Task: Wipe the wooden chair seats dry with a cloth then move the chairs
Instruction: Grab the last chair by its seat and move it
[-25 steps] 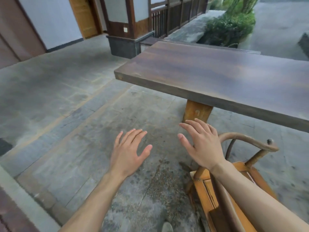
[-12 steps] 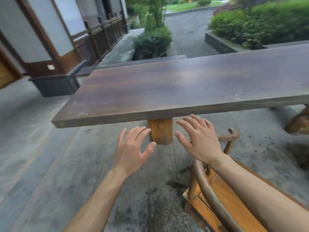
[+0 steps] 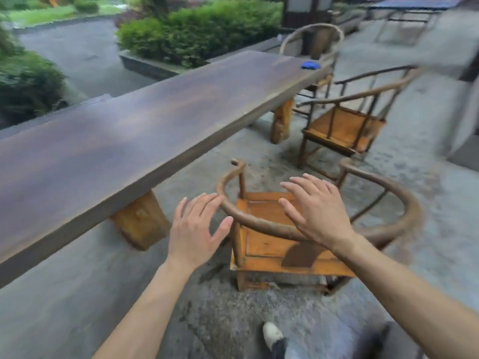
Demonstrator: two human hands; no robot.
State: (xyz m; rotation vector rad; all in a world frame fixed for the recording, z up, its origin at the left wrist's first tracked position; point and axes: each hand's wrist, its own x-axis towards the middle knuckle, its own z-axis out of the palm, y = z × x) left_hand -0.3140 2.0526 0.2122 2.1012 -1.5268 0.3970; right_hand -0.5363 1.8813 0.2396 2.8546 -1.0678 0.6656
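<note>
- Hands are both bare and spread, fingers straight, holding nothing: the left hand (image 3: pixel 193 230) hangs just outside the nearest chair's (image 3: pixel 285 237) curved arm rail (image 3: pixel 259 224), and the right hand (image 3: pixel 315 212) hovers over the rail and the orange seat (image 3: pixel 261 244).
- Nearest chair stands directly in front of the person, beside the long dark table (image 3: pixel 134 141), its horseshoe rail opening away from the camera toward the second chair (image 3: pixel 342 125).
- Rail sweeps across under both palms, so each hand looks about equally close to it; the left seems nearest the rail's left bend. Whether either hand touches the wood I cannot tell.
- No cloth is in either hand; a small blue object (image 3: pixel 310 65) at the table's far end may be one, but it is too blurred to say.
- Third chair (image 3: pixel 313 45) stands at that far end of the table, partly behind it.
- Right forearm covers part of the near seat, and motion blur smears the right edge of the view, so any wetness on the seats cannot be made out.
</note>
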